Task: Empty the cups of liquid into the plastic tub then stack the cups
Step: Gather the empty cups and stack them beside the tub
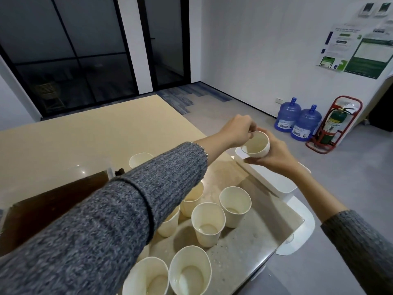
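My right hand grips a white paper cup from the side and below, above the table's far right corner. My left hand reaches across and pinches that cup's far rim. The cup looks empty inside, tilted slightly toward me. A clear plastic tub holding dark brown liquid stands at the left, partly hidden by my left sleeve. Several white paper cups stand upright on the table in front of me, among them one in the middle and one to its right, with pale bottoms.
A white lidded box lies at the table's right edge under the held cup. Another cup stands behind my left arm. On the floor to the right are two blue water jugs and a fire extinguisher in a red stand.
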Action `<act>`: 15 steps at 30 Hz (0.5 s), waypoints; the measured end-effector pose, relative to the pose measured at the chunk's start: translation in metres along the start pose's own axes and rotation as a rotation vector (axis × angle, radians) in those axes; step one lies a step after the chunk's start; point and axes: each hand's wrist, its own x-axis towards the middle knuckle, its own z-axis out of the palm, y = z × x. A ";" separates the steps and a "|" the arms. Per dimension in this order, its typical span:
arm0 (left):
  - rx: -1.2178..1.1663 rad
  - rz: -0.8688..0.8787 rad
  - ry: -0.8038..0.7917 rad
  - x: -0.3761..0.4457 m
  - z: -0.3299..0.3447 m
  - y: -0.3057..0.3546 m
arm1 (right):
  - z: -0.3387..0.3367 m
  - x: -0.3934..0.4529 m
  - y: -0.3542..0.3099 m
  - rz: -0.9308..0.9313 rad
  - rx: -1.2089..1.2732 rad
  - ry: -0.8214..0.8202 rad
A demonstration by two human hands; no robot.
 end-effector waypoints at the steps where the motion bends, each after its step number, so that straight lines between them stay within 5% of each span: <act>1: -0.048 0.000 -0.024 0.001 0.004 0.001 | -0.003 -0.002 0.005 -0.007 -0.017 0.024; 5: -0.289 -0.005 -0.238 0.006 0.017 0.005 | -0.015 -0.007 0.023 0.050 -0.074 0.108; 10: -0.150 -0.013 -0.338 0.002 0.016 0.004 | -0.022 -0.016 0.053 0.316 -0.152 0.016; 15: -0.038 -0.074 -0.627 -0.020 -0.002 -0.007 | -0.010 -0.027 0.046 0.167 -0.187 0.040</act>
